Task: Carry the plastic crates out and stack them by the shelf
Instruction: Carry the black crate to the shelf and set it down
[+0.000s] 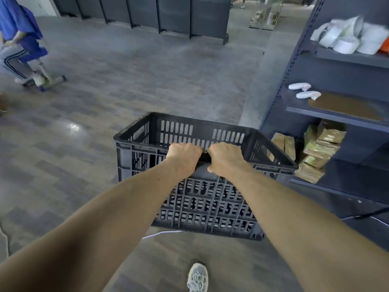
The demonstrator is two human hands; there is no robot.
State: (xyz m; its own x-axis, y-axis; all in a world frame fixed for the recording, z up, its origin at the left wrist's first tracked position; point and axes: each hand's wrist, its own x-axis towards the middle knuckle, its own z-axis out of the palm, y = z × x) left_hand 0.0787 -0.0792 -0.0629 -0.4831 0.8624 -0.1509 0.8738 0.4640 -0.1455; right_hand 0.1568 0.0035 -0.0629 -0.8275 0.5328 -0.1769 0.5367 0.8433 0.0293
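Note:
A black slotted plastic crate (202, 199) hangs in front of me above the grey floor, with nothing inside that I can see. My left hand (184, 155) and my right hand (226, 158) grip its near rim side by side, fingers curled over the edge. The dark metal shelf (336, 114) stands just to the right of the crate, its lowest boards close to the crate's right corner.
The shelf carries white bags (349, 36), brown packets (320, 152) and a cardboard sheet. A person in blue (16, 41) with a small cart stands far left. Dark cabinets (160, 13) line the back. A cable (366, 214) lies on the floor at right. My shoe (197, 277) shows below.

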